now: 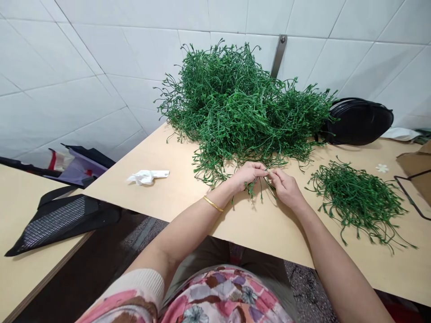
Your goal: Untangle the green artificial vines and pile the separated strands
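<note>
My left hand [248, 176] and my right hand [284, 186] meet over the front of the table, fingertips almost touching. Both are closed in a pinch on thin green plastic stems [251, 189], some of which hang below the left fingers. How many stems each hand grips is hidden by the fingers. Just behind the hands rises a large tangled heap of green plastic stems [232, 107] with small budded tips. To the right of my right hand lies a smaller pile of the same stems [358, 197].
On the table [134, 202] lies a crumpled white tissue [144, 176] at the left. A black bag [360, 121] stands at the back right, near a white flower piece [381, 168] and a cardboard box [417, 163]. A black mesh bag [60, 220] rests on the neighbouring table.
</note>
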Action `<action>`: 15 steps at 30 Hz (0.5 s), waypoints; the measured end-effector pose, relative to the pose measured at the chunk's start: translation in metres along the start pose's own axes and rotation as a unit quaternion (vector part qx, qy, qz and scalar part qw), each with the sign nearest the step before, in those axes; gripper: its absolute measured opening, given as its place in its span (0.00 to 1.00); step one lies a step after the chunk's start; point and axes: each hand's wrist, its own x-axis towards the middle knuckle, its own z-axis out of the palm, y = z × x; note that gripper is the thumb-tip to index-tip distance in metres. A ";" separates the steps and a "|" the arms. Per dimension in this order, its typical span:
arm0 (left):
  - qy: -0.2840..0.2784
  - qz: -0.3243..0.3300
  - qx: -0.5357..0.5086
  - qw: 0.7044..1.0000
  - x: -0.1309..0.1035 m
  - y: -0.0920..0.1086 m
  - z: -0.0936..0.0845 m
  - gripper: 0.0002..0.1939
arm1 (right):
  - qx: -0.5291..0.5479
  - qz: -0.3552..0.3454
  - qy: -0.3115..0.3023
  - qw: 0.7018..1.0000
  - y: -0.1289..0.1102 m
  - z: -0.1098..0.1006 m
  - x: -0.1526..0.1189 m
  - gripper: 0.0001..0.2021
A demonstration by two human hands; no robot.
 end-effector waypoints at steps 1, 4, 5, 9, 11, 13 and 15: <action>-0.008 0.004 0.008 1.000 -0.001 0.000 0.001 0.16 | -0.035 0.006 0.023 0.999 -0.001 0.000 0.001 0.12; -0.036 0.015 0.028 0.999 -0.003 0.002 0.005 0.17 | -0.043 0.036 0.078 0.995 0.001 0.005 0.005 0.12; -0.041 0.018 0.032 0.998 -0.004 0.004 0.006 0.17 | -0.014 0.047 0.086 0.995 0.004 0.007 0.007 0.13; -0.053 0.029 0.039 0.997 -0.006 0.010 0.009 0.13 | 0.083 0.083 0.118 0.986 0.017 0.016 0.012 0.16; -0.063 0.033 0.046 0.996 -0.006 0.012 0.010 0.12 | 0.094 0.084 0.129 0.984 0.023 0.019 0.012 0.16; -0.071 0.038 0.057 0.995 -0.005 0.012 0.010 0.11 | 0.101 0.084 0.136 0.982 0.026 0.021 0.013 0.17; -0.076 0.044 0.071 0.994 -0.003 0.011 0.011 0.11 | 0.102 0.073 0.109 0.986 0.027 0.022 0.014 0.18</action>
